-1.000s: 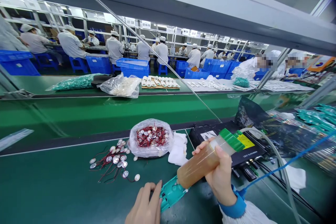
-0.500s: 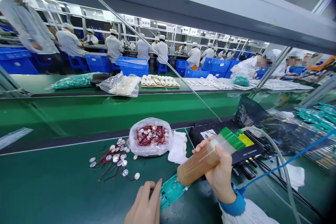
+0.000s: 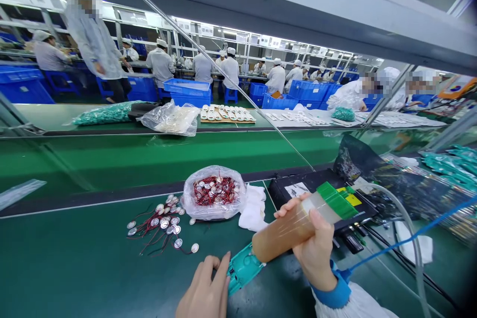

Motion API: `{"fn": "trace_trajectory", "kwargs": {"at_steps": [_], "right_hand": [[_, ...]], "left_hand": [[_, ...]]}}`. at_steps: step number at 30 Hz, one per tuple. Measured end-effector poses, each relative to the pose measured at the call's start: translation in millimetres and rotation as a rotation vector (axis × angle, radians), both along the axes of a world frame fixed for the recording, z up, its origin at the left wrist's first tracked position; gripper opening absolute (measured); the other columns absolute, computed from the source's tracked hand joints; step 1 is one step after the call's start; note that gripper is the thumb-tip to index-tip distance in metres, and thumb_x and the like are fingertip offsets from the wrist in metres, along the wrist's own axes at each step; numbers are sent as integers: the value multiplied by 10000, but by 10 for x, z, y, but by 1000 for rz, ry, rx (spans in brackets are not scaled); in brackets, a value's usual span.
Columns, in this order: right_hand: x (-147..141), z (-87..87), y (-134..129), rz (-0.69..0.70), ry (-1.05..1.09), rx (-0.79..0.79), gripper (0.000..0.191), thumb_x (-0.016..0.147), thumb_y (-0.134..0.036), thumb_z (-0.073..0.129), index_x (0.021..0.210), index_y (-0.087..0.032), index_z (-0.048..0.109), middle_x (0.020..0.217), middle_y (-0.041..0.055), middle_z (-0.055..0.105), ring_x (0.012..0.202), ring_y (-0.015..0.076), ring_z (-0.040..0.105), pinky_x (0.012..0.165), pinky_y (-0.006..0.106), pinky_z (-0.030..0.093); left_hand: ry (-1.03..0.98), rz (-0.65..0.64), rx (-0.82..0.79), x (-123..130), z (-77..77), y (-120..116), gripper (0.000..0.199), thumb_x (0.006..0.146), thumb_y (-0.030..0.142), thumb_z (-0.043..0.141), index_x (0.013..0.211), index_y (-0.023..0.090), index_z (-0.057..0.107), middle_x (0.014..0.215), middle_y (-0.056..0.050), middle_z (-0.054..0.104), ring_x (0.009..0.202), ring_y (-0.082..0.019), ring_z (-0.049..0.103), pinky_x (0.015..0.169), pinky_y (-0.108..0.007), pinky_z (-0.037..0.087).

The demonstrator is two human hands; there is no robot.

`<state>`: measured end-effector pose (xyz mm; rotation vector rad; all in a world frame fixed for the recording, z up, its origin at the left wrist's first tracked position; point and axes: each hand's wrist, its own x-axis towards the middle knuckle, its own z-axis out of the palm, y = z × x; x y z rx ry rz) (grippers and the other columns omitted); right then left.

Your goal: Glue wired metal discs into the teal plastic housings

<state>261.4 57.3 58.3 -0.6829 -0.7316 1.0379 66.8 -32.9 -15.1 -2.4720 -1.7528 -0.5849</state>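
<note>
My right hand [image 3: 315, 243] is wrapped round a glue syringe [image 3: 285, 231], a fat clear barrel of brownish fluid with a green cap and a hose. The barrel slants down to the left, its lower end over a teal plastic housing [image 3: 244, 271]; the tip is hidden behind the barrel. With thumb and fingers my left hand [image 3: 206, 288] grips the near left end of this housing on the green bench. Left of the syringe lie loose piezo discs with red and black wires [image 3: 164, 226]. More of them fill a plastic-lined bowl [image 3: 188, 203].
A black control box [image 3: 279, 194] stands behind the syringe, with white cloth [image 3: 253, 208] left of it. A clear hose [image 3: 410, 228] and blue cord [image 3: 398, 238] run at right. Teal parts [image 3: 450, 164] are piled far right. Co-workers sit beyond the conveyor [image 3: 112, 151].
My right hand and the syringe have shifted slightly right, the barrel tilting a little flatter. My left hand stays on the housing. In the background a standing person has moved right.
</note>
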Motion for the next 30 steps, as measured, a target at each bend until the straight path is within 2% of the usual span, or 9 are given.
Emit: {"fn": "trace_trajectory", "kwargs": {"at_steps": [3, 11, 20, 30], "right_hand": [[-6, -3, -3, 10, 18, -3, 317, 670, -446, 652, 888, -238, 555, 649, -29, 621, 563, 157, 602, 575, 312, 527], [-3, -13, -6, -3, -20, 60, 273, 700, -434, 611, 872, -234, 539, 623, -18, 636, 519, 181, 608, 487, 307, 503], [12, -31, 25, 0, -18, 76, 276, 703, -435, 621, 886, -238, 559, 639, -20, 645, 542, 172, 618, 512, 308, 521], [-4, -32, 6, -15, 9, 48, 287, 688, -450, 624, 860, -233, 549, 634, -20, 641, 546, 167, 613, 529, 307, 522]], "left_hand": [[-4, -3, 9, -1, 2, 6, 370, 968, 195, 317, 1262, 161, 539, 861, -51, 614, 731, -132, 667, 539, -142, 512], [-21, 13, 22, 4, 16, -11, 380, 975, 216, 310, 1283, 185, 530, 818, -36, 606, 705, -138, 657, 533, -158, 517], [16, -9, 24, -19, 2, -4, 347, 975, 254, 363, 1256, 179, 552, 790, -30, 608, 688, -162, 649, 573, -210, 533], [35, -21, 25, -21, -1, -15, 361, 977, 254, 360, 1281, 163, 533, 803, -35, 606, 710, -157, 645, 606, -204, 538]]}}
